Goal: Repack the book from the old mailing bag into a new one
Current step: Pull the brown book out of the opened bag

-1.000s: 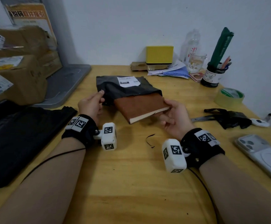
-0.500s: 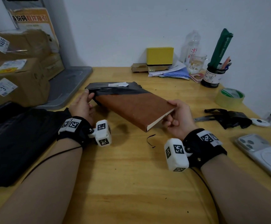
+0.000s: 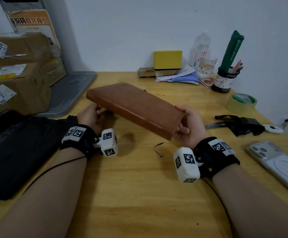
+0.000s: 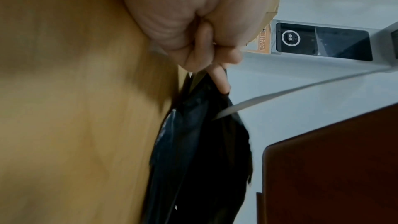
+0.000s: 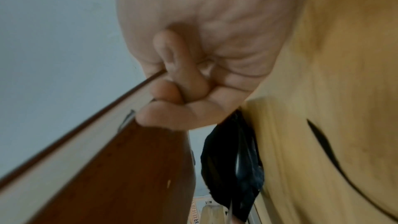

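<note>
your right hand (image 3: 189, 124) gripping the brown book (image 3: 136, 109) by its near end, your left hand (image 4: 193, 28) pinching the old black mailing bag (image 4: 200, 159), bag hidden under the book from the head view

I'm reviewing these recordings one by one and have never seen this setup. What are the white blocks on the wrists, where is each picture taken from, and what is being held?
There is no machine here, just a person's two bare hands. The white blocks are small cameras strapped to each wrist, and a third camera sits on the head. The wide picture is the head view, looking down at a wooden table. The two close, tilted pictures look along each hand.

The right hand grips a brown book by its near end and holds it tilted above the table. The left wrist view shows the left hand pinching a black mailing bag. The book is out of that bag.

Also on the table are a pile of black material, a tape roll and a phone.
</note>
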`<state>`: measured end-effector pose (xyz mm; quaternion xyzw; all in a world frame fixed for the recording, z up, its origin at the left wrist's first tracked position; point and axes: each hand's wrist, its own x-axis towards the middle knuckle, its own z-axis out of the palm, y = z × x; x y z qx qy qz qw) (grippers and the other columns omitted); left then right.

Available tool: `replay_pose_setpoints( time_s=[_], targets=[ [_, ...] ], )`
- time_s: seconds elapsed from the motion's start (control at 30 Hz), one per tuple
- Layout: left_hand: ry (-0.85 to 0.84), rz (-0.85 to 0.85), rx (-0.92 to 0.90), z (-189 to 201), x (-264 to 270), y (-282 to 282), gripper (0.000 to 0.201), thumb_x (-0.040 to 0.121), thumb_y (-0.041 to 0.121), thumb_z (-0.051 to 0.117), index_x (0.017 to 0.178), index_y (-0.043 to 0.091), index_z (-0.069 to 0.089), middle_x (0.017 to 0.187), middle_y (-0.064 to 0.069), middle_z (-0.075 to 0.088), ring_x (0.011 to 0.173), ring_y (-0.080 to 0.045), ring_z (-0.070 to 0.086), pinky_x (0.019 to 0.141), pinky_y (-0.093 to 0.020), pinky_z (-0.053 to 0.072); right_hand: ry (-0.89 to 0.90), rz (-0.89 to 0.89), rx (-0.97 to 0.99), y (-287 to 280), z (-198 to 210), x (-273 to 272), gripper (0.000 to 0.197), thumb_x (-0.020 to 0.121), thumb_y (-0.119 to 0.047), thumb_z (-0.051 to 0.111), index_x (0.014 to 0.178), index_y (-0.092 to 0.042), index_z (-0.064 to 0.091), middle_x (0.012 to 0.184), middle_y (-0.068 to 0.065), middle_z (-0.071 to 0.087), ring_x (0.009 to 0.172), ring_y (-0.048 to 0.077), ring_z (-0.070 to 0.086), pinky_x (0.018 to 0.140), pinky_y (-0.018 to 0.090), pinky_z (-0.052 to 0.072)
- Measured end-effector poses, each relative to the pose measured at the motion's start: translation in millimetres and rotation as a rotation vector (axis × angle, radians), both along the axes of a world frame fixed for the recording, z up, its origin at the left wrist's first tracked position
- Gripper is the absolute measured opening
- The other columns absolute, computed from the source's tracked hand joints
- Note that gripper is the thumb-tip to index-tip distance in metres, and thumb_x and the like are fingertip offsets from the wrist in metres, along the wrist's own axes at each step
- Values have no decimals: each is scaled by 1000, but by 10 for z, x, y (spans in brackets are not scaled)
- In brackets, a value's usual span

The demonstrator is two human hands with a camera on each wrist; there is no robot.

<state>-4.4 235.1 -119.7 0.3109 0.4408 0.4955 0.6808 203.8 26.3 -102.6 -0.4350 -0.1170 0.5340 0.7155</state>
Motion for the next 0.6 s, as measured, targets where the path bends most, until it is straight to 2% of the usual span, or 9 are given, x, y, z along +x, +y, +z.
replay_pose_setpoints(
  time_s=[0.07,0.13,0.2,0.27,0.37,0.5,0.6],
  targets=[
    [-4,-41,22,-1,37,-24,14,94,10,59,81,15,58,66,3,61,41,-4,38,37,-18,23,84,2,65,2,33,-10,41,97,-28,53,68,-2,65,41,2,47,25,6,30,32,15,37],
    [-11,-76,11,16,59,-55,8,96,14,60,89,12,59,70,2,62,40,-2,39,36,-17,22,154,-2,145,9,50,3,38,99,-26,51,74,-1,65,47,3,51,24,5,30,31,16,38],
    [-15,-106,-8,13,71,-58,12,96,17,62,86,11,58,63,2,56,39,-2,38,35,-16,22,169,-27,200,13,60,32,39,101,-27,49,76,-2,66,47,2,51,26,4,32,35,16,42],
    [-2,-113,-16,33,78,-91,19,95,19,64,80,12,55,58,3,49,40,-3,37,35,-16,22,145,-72,244,15,80,70,34,103,-28,48,87,-2,64,50,4,55,29,3,36,38,17,45],
    [50,-129,4,33,92,-111,20,92,23,67,80,13,54,62,3,44,44,-5,35,34,-17,23,83,-167,275,22,123,173,27,105,-25,47,96,-3,59,61,11,64,28,4,35,41,16,47],
    [155,-144,43,59,136,-188,22,93,23,67,79,12,53,61,2,39,45,-7,29,35,-18,22,70,-319,238,-4,83,397,16,106,-21,48,102,-6,53,69,15,67,29,4,33,42,16,47],
    [228,-138,49,87,157,-250,22,92,24,67,80,12,53,60,2,36,45,-8,28,37,-19,23,74,-389,187,-28,19,504,16,106,-18,48,100,-4,54,73,15,65,31,5,35,43,16,48]
  ],
)
